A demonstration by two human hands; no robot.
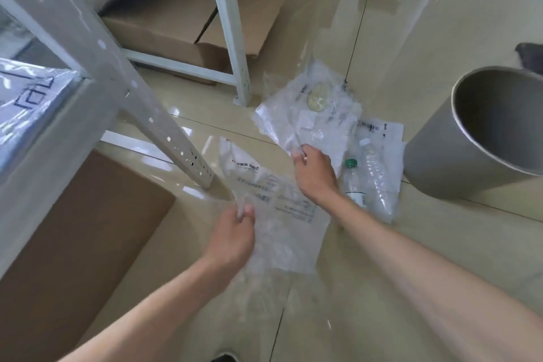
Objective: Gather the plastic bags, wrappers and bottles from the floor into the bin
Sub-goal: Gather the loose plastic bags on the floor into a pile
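Observation:
My left hand (235,229) pinches the edge of a clear printed plastic bag (282,214), which hangs over the glossy floor. My right hand (314,170) grips the near corner of a second clear plastic bag (308,114) that holds a pale round item. On the floor to the right of that hand lie two clear plastic bottles, one with a green cap (354,182) and one with a white cap (376,176), on top of a white wrapper (382,132). The grey round bin (440,161) stands open at the right.
A white metal shelving frame (232,38) stands ahead and to the left, with cardboard boxes (164,29) under it. A brown box (73,244) sits at my lower left. A dark object (530,59) lies beyond the bin.

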